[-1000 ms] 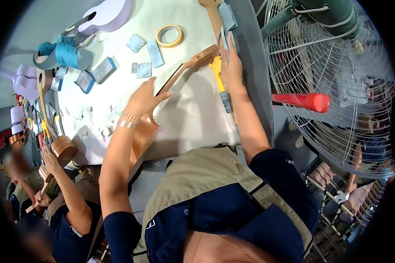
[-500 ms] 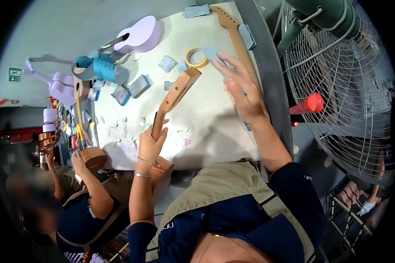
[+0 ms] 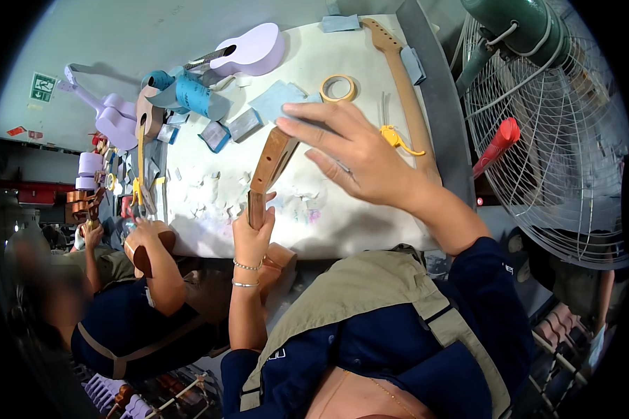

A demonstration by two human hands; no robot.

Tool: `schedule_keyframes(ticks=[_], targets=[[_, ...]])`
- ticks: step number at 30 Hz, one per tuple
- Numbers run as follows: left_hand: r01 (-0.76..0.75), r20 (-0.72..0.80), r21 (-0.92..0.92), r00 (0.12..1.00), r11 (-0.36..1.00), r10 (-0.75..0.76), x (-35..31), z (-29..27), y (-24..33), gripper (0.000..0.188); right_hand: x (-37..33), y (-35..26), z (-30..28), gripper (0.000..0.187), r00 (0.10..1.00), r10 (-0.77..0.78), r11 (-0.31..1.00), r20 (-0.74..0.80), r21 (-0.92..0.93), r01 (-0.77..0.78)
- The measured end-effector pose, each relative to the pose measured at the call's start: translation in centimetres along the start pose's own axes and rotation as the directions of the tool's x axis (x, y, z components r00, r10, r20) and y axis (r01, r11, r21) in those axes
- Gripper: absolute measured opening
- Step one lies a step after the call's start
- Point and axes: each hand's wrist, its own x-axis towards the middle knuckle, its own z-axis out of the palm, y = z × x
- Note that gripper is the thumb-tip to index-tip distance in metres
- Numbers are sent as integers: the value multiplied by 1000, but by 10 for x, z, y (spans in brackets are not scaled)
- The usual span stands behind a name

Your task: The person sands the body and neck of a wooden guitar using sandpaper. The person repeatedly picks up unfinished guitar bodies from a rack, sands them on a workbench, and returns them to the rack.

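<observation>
Since half a second ago the right hand (image 3: 360, 153) has lifted off the tabletop (image 3: 349, 216) and now hangs above its middle, fingers spread and apart, holding nothing; its fingertips lie over the upper end of the short neck (image 3: 269, 171). That wooden neck has swung more upright in the view. The left hand (image 3: 253, 234) is clamped round its lower end, just at the tabletop's near edge, with two thin bracelets on the wrist. The neck slants up and right from that grip.

A longer, paler neck (image 3: 407, 91) lies along the tabletop's right edge, its headstock near the far right corner, with a yellow cord (image 3: 396, 138) touching its middle. A tape roll (image 3: 338, 88) lies flat near the far edge, just left of the long neck. Blue-grey pads (image 3: 276, 100) lie left of the tape. A lilac ukulele (image 3: 248, 52) rests at the far left corner, with a blue roll (image 3: 189, 93) beside it. Torn paper scraps (image 3: 213, 192) litter the left part of the tabletop.

Off the left edge, another person (image 3: 150, 244) holds a brown piece; what exactly it is cannot be told. A caged fan (image 3: 559, 140) stands well off the right edge, with a red handle (image 3: 497, 145) in front of it.
</observation>
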Motion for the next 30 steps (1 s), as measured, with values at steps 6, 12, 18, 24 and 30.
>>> schedule_keyframes(ticks=[6,12,18,24,30], targets=[[-38,-67,-85,997,996,33,-14,-2,-9,21,-1,-4,-5,35,991,123,985,44,115,-127],[-93,-52,-71,995,993,89,-20,-8,-20,21,-7,8,8,34,974,204,962,100,166,-218],[-16,-78,-73,997,997,10,-29,-12,-22,22,0,-13,25,36,992,87,992,88,83,-94],[42,-58,242,998,969,-28,-45,-6,-27,24,-81,86,34,35,880,474,880,32,14,-475],[203,-73,617,977,760,-202,-99,52,-107,21,-142,79,94,49,683,703,640,198,243,-729]])
